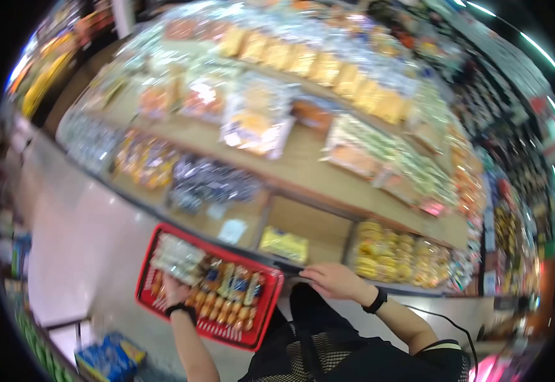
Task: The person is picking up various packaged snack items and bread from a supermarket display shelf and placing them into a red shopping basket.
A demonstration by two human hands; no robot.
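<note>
A red plastic basket [271,312] sits at the front left, filled with rows of packaged brown rolls [226,309]. My left hand [175,291], with a black band on its wrist, is inside the basket. Its fingers are closed at the lower edge of a clear plastic pack [177,258] with pale contents, which partly hides them. My right hand [330,280], also with a dark wristband, lies at the front edge of the display stand [271,258]. Its fingers are stretched out, and I see nothing held in them. Just beyond is a yellow pack [284,245] in a bin.
Bagged baked goods [255,118] cover the tiered stand ahead. Bagged yellow buns [386,251] fill a bin at right, dark-wrapped packs [210,181] one at left. A blue-and-yellow package [110,358] is low on the left. A black cord [446,318] hangs at right.
</note>
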